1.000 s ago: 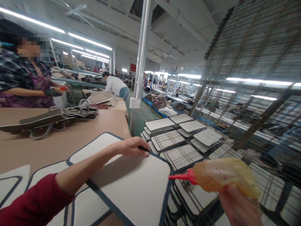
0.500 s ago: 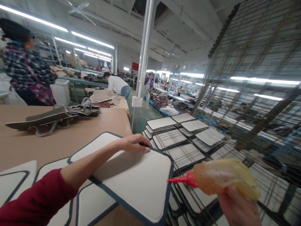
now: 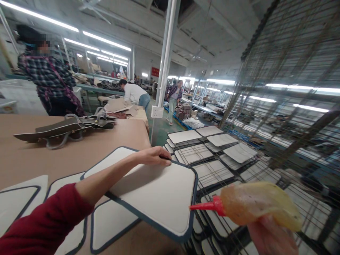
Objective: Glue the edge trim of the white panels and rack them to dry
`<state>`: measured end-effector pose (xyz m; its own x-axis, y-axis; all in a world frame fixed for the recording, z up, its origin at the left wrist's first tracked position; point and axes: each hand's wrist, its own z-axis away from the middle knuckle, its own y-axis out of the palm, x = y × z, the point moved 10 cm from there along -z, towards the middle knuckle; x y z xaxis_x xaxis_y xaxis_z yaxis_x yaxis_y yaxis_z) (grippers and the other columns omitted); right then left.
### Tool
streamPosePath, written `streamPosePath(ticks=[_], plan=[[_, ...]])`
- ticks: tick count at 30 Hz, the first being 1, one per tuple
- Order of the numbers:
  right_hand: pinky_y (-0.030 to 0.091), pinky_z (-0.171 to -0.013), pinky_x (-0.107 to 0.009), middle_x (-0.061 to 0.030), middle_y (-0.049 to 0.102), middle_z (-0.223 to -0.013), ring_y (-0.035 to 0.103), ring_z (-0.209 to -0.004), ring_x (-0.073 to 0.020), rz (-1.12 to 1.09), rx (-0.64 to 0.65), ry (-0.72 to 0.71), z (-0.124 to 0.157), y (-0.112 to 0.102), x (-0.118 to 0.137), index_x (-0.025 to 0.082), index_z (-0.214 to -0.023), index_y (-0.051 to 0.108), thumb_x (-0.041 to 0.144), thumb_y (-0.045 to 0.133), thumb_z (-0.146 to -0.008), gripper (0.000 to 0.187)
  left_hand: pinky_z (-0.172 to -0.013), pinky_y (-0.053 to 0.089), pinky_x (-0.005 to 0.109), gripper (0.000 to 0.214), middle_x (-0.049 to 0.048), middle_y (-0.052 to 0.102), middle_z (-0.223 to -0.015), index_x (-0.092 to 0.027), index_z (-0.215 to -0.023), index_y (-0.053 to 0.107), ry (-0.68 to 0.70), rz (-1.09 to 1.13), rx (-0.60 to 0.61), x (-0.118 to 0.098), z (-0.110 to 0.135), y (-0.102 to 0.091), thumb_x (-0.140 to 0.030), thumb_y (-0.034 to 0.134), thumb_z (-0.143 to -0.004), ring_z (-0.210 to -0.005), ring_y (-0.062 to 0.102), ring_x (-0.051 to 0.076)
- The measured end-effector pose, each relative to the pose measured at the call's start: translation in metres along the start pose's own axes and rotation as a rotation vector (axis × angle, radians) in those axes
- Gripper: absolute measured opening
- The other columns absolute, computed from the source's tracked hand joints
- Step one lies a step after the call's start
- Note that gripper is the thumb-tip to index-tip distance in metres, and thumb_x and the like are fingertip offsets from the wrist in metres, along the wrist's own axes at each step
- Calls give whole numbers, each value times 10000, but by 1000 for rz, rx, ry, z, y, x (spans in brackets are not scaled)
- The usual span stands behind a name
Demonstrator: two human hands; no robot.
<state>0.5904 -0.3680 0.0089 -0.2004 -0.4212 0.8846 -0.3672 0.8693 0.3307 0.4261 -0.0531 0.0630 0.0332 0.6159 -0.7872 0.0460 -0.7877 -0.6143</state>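
Observation:
My left hand (image 3: 154,156) pinches the far edge of a white panel (image 3: 162,198) with a dark blue-grey border, fingers curled over the rim. The panel is tilted and overlaps other bordered panels (image 3: 114,223) on the table. In my right hand (image 3: 273,233) is a squeeze bottle (image 3: 255,203) of yellowish liquid, lying nearly sideways. Its red nozzle (image 3: 204,206) points left, with the tip at the panel's right border. Whether liquid is coming out I cannot make out.
A brown table (image 3: 127,138) carries dark bag pieces with handles (image 3: 69,129). To the right, a wire rack (image 3: 212,156) holds several bordered panels, with upright wire mesh (image 3: 287,63) beyond. A metal post (image 3: 164,63) stands ahead. Co-workers (image 3: 50,78) are at left and farther back.
The nozzle tip has moved slightly along the right border toward the panel's near corner. My left hand keeps its hold. A person in the aisle has come closer, and the view has shifted slightly.

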Motion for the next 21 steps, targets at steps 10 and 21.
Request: streamPosePath(ticks=[10, 21], plan=[[599, -777, -436, -46, 704, -1056, 666, -961, -289, 77, -37, 140, 21, 10, 0, 307, -1128, 666, 392, 795, -684, 471, -539, 293, 222, 410, -18, 456, -613, -117, -728, 632, -26, -2, -23, 2, 2, -4, -520, 586, -785, -609, 404, 117], [585, -802, -521, -72, 709, -1027, 658, -988, -332, 115, 59, 112, 19, 17, 5, 291, -1084, 680, 404, 783, -685, 428, -543, 297, 228, 399, -15, 489, -615, -121, -725, 656, -55, 16, -84, 5, 9, -13, -516, 608, -761, -601, 420, 118]])
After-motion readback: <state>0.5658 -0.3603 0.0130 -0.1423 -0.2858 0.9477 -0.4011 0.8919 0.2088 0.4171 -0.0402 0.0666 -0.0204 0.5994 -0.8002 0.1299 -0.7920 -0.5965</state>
